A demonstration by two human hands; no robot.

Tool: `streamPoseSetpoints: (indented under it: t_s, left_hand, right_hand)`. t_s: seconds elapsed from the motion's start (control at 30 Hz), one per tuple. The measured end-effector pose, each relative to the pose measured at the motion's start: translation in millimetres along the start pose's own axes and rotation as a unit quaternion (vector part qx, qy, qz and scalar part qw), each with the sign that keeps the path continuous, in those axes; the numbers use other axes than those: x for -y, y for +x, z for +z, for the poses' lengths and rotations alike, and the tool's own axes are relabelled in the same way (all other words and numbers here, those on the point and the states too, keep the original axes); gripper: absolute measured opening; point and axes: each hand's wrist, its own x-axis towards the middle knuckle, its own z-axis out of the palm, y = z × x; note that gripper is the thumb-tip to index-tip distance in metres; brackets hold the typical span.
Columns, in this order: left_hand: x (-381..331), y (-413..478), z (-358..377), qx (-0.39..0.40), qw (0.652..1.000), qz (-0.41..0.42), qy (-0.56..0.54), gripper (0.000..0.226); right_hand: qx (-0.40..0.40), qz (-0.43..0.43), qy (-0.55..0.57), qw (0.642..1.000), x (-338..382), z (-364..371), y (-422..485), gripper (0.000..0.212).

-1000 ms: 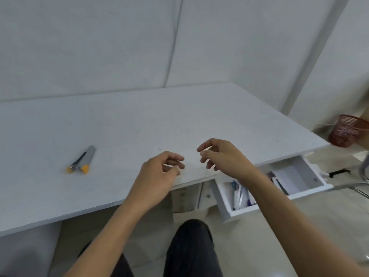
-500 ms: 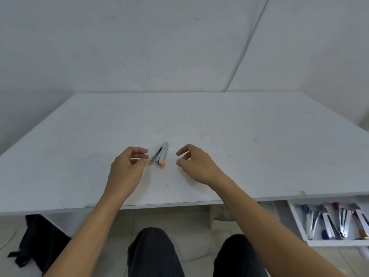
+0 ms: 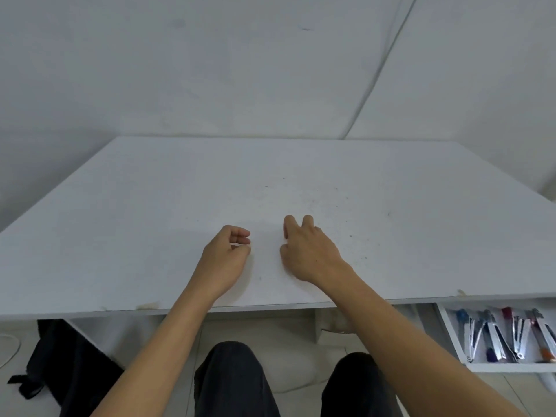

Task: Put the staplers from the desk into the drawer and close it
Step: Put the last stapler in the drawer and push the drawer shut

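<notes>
worktop (image 3: 150,224): no stapler was seen on it.
left hand (image 3: 224,260): grip curled loosely, nothing seen held.
right hand (image 3: 310,254): fingers pressed down; contents cannot be told.
drawer (image 3: 451,335): open, staplers (image 3: 508,338) laid inside.
step: judged last pickup; transfer, then closing, would be needed.

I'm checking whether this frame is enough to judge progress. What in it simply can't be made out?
Head view only:
- Whether the right hand covers a stapler: its back faces the camera and hides the desk beneath.
- Anything in the curled left hand: the palm is turned away.
- The drawer: its right part is cut off by the frame edge, its back hidden under the desktop.
- The exact number of staplers in the drawer: overlapping and blurred.
</notes>
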Motion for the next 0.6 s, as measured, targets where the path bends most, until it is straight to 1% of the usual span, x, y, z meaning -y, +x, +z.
streamPoseSetpoints:
  t_s: [0.07,0.13,0.2,0.23,0.27,0.3,0.37,0.4,0.43,0.47,0.5,0.53,0.57,0.6]
  left_hand:
    - [-7.4,-4.0,13.4,0.017,1.0,0.008,0.001,0.023]
    - [-18.8,-9.1,32.8,0.041,0.999,0.021,0.004,0.023]
    - [-30.5,-14.6,53.3,0.064,0.997,0.035,0.004,0.024]
    - [-36.7,-17.8,64.8,0.078,0.996,0.041,0.004,0.024]
    - [-43.5,-21.8,77.5,0.094,0.995,0.047,0.004,0.024]
    - [-49.5,-25.3,88.9,0.108,0.993,0.054,0.005,0.025]
    - [-64.3,-34.1,116.9,0.134,0.988,0.072,0.012,0.025]
    - [-71.1,-38.4,129.7,0.146,0.986,0.08,0.013,0.025]
    - [-78.4,-42.7,143.1,0.158,0.983,0.089,0.013,0.024]
    - [-87.2,-48.1,160.2,0.172,0.98,0.098,0.013,0.023]
    - [-94.0,-52.2,172.1,0.182,0.978,0.106,0.009,0.023]
    - [-101.3,-56.6,185.1,0.194,0.974,0.114,0.004,0.023]
    - [-109.1,-61.9,198.2,0.207,0.971,0.12,-0.004,0.023]
    - [-116.1,-66.7,209.6,0.22,0.967,0.125,-0.011,0.023]
  right_hand:
    - [0.028,0.018,0.069,0.997,-18.6,-12.6,-8.1,0.025]
    - [0.047,0.064,0.198,0.977,-43.7,-27.1,-20.4,0.025]
    - [0.039,0.13,0.33,0.934,-66.8,-38.4,-35.6,0.027]
    - [0.032,0.166,0.401,0.901,-78.0,-42.3,-44.0,0.026]
    - [0.028,0.195,0.483,0.853,-90.0,-45.9,-52.9,0.026]
    - [0.03,0.209,0.574,0.791,-100.8,-49.2,-61.3,0.028]
    - [0.034,0.204,0.734,0.646,-128.9,-57.9,-81.8,0.032]
    - [0.035,0.196,0.786,0.585,-142.4,-63.0,-91.4,0.031]
    - [0.033,0.187,0.82,0.54,-156.3,-68.3,-100.2,0.031]
    - [0.021,0.178,0.84,0.512,-173.4,-74.4,-110.8,0.032]
    - [0.007,0.172,0.846,0.504,-186.2,-79.7,-118.4,0.033]
    - [-0.015,0.174,0.838,0.516,-200.1,-86.1,-127.0,0.033]
    - [-0.042,0.183,0.819,0.542,-215.1,-92.0,-136.8,0.031]
    - [-0.069,0.196,0.79,0.576,-230.2,-96.2,-147.0,0.029]
